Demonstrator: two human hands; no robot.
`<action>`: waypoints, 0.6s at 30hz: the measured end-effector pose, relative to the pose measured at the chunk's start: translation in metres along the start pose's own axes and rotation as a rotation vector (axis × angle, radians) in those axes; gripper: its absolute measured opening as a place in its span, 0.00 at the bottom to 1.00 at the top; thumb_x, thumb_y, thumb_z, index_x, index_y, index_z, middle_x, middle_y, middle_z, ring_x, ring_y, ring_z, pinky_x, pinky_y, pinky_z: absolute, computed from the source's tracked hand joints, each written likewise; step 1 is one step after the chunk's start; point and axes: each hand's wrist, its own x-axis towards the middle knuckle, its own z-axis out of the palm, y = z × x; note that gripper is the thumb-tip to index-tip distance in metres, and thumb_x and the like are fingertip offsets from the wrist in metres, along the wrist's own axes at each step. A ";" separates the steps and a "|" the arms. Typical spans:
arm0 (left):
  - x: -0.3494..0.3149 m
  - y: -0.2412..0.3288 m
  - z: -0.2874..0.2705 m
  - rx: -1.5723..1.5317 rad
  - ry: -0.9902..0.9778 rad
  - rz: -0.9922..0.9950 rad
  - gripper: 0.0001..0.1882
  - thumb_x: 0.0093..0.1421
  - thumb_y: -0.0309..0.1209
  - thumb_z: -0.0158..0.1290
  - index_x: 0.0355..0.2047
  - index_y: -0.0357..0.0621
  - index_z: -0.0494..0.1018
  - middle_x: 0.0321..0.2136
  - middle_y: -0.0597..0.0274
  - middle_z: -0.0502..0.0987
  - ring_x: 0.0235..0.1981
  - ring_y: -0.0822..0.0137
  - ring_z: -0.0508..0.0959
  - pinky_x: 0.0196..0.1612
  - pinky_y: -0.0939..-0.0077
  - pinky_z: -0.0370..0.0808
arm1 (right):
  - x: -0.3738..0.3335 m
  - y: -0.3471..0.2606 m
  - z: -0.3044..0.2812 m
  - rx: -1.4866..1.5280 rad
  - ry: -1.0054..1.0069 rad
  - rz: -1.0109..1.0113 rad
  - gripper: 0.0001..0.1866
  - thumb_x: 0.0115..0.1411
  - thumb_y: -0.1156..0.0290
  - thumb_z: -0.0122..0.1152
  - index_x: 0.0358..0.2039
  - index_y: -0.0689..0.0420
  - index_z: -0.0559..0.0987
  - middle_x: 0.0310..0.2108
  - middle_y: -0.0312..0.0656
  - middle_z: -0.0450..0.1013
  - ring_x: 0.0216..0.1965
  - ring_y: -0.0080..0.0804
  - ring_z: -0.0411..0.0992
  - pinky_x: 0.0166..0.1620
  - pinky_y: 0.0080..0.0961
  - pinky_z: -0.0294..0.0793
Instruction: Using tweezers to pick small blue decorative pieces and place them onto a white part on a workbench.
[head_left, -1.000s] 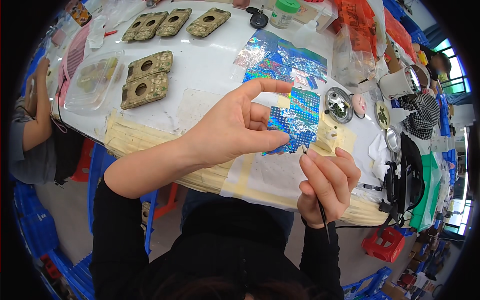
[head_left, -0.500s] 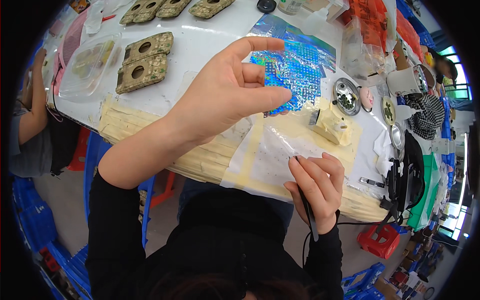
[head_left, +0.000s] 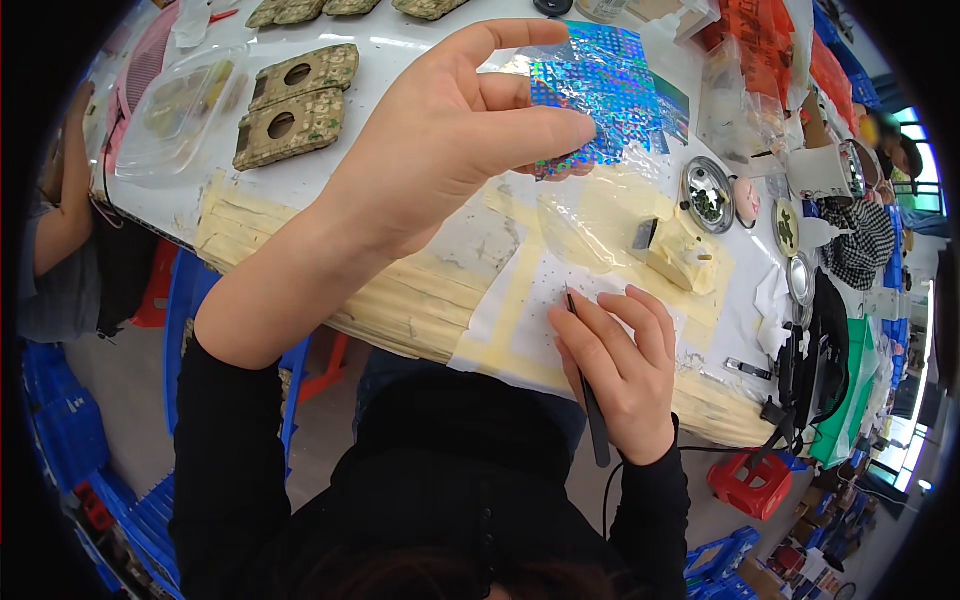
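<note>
My left hand point(head_left: 430, 160) is raised over the table, its thumb pressed on a shiny blue holographic plastic bag point(head_left: 605, 90). A clear, crinkled film part point(head_left: 590, 225) hangs below the blue area, above the table. Black tweezers point(head_left: 594, 425) are pinched in my right hand point(head_left: 630, 390), tips pointing away from me. Those tips are over a white paper point(head_left: 510, 325) scattered with tiny dark specks. Just beyond my right hand stands a pale yellow block point(head_left: 683, 258) with a small peg sticking out of it.
Camouflage-patterned model tank hulls point(head_left: 290, 125) lie left, beside a clear plastic box point(head_left: 170, 120). To the right are a round metal dish point(head_left: 708, 195) of small dark green pieces, a nail clipper point(head_left: 747, 369) and a black bag point(head_left: 828, 345). Another person's arm point(head_left: 62, 190) is at far left.
My left hand has lifted the holographic bag away from me, and more of its clear film shows. My right hand has shifted slightly left with the tweezers. The whole view has also shifted a little.
</note>
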 end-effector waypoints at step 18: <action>-0.009 0.004 0.008 0.038 -0.127 -0.089 0.37 0.55 0.22 0.60 0.63 0.35 0.55 0.36 0.58 0.79 0.36 0.74 0.79 0.39 0.82 0.76 | -0.007 0.007 -0.038 0.469 0.274 0.231 0.10 0.48 0.79 0.64 0.33 0.57 0.78 0.37 0.47 0.81 0.40 0.42 0.72 0.48 0.39 0.69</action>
